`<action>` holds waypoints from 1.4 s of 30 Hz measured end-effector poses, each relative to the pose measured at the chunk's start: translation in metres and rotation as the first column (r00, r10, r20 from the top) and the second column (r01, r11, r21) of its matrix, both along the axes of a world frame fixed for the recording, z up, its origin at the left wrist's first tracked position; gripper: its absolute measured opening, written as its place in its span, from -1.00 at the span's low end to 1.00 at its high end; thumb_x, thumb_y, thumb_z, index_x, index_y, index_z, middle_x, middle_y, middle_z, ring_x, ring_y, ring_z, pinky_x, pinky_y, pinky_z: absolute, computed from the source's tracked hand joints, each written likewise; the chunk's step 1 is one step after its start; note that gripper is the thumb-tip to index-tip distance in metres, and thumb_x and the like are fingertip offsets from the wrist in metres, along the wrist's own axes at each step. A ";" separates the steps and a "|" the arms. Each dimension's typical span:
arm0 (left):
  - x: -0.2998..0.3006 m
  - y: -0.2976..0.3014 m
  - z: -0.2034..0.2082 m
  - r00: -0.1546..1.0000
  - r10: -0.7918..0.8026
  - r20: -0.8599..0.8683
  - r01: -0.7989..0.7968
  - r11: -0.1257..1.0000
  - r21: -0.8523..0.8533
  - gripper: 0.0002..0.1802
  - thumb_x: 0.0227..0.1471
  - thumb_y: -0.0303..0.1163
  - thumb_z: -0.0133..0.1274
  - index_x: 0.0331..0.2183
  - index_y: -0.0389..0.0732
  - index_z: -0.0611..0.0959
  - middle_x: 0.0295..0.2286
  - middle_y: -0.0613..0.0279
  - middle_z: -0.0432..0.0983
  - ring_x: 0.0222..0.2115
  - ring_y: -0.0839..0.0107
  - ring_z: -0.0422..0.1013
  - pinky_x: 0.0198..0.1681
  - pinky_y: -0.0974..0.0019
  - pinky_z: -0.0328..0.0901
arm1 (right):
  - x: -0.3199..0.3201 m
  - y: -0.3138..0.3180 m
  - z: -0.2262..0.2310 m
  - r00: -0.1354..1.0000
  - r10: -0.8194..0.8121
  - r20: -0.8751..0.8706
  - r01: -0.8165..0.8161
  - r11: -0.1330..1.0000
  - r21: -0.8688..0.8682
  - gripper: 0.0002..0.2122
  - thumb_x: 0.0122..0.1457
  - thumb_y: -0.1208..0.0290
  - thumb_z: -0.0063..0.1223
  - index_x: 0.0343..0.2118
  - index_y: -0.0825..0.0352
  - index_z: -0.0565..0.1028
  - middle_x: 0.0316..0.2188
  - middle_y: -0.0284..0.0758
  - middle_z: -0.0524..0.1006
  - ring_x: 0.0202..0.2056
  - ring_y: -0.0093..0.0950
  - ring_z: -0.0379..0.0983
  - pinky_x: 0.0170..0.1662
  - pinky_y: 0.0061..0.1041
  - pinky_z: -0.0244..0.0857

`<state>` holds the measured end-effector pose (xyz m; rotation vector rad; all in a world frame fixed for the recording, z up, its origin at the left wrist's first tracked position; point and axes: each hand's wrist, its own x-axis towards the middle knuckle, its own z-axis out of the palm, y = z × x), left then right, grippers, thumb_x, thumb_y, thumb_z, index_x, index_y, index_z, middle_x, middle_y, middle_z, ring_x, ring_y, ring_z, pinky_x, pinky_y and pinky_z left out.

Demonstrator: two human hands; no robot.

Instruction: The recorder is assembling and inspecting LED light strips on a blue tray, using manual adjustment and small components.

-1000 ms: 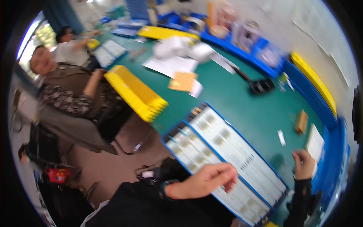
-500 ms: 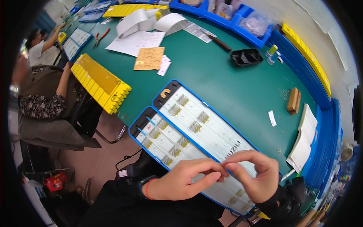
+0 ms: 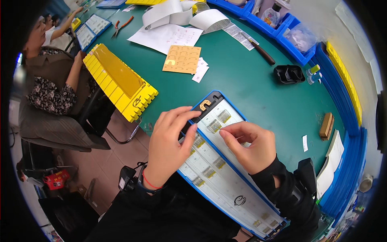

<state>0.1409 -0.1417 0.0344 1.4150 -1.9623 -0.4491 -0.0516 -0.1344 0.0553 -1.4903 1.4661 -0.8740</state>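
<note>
A long blue-edged case point(image 3: 219, 189) lies opened out in front of me, its two pale beds side by side. Small rows of fine, wire-like pieces point(image 3: 214, 126) with yellowish ends sit on them. At its far end, a tan horseshoe-shaped piece point(image 3: 205, 105) rests on a black strip. My left hand point(image 3: 167, 139) is open over that end, fingers stretched and fingertips by the black strip. Thumb and forefinger of my right hand point(image 3: 256, 149) are pinched together above the right-hand bed, beside a row of pieces. Whatever they hold is too small to make out.
On the green table point(image 3: 242, 86) are a tan card point(image 3: 182, 59), white papers, a dark-handled tool point(image 3: 264, 54), a black tray point(image 3: 289, 74) and a wooden block point(image 3: 326, 126). Blue bins point(image 3: 296, 54) line the back. Left, a yellow rack point(image 3: 121, 86) stands near a seated person point(image 3: 52, 80).
Both hands have moved from the near part of the case toward its far end and come apart. My left hand has opened out. The whole view has shifted.
</note>
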 end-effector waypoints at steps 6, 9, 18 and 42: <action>0.005 -0.016 0.002 0.986 -0.165 0.011 0.164 0.983 0.085 -0.85 -0.07 -0.43 0.12 -0.36 -0.21 0.58 -0.17 0.14 0.37 -0.33 0.25 0.29 -0.20 0.26 0.23 | -0.002 -0.006 -0.004 1.000 -0.005 -0.003 0.005 1.000 -0.027 -0.92 0.04 0.50 0.19 -0.41 0.38 0.59 -0.50 -0.28 0.57 -0.50 -0.54 0.51 -0.43 -0.63 0.36; 0.005 -0.028 0.003 0.970 -0.242 0.029 0.237 0.963 0.127 -0.89 -0.05 -0.43 0.08 -0.39 -0.21 0.56 -0.18 0.12 0.33 -0.37 0.26 0.24 -0.22 0.25 0.19 | -0.001 -0.007 -0.004 1.000 0.019 -0.005 -0.019 1.000 -0.023 -0.91 0.05 0.50 0.19 -0.40 0.39 0.58 -0.48 -0.26 0.57 -0.50 -0.53 0.51 -0.42 -0.62 0.37; 0.003 -0.033 -0.002 0.966 -0.258 -0.020 0.258 0.956 0.140 -0.93 -0.03 -0.48 0.02 -0.40 -0.21 0.54 -0.23 0.14 0.34 -0.36 0.22 0.27 -0.24 0.21 0.18 | 0.002 -0.011 -0.009 0.999 0.045 0.018 -0.045 0.999 -0.001 -0.92 0.05 0.52 0.17 -0.41 0.40 0.55 -0.49 -0.25 0.56 -0.50 -0.49 0.52 -0.39 -0.59 0.39; 0.009 -0.024 -0.006 0.977 -0.005 -0.214 0.033 0.991 0.127 -0.73 -0.04 -0.63 0.00 -0.23 -0.24 0.59 -0.32 0.15 0.51 -0.37 0.26 0.42 -0.32 0.29 0.32 | 0.036 -0.025 -0.017 1.000 0.003 -0.011 -0.003 1.000 0.012 -0.91 0.02 0.48 0.20 -0.45 0.38 0.56 -0.68 -0.35 0.49 -0.68 -0.62 0.40 -0.57 -0.67 0.27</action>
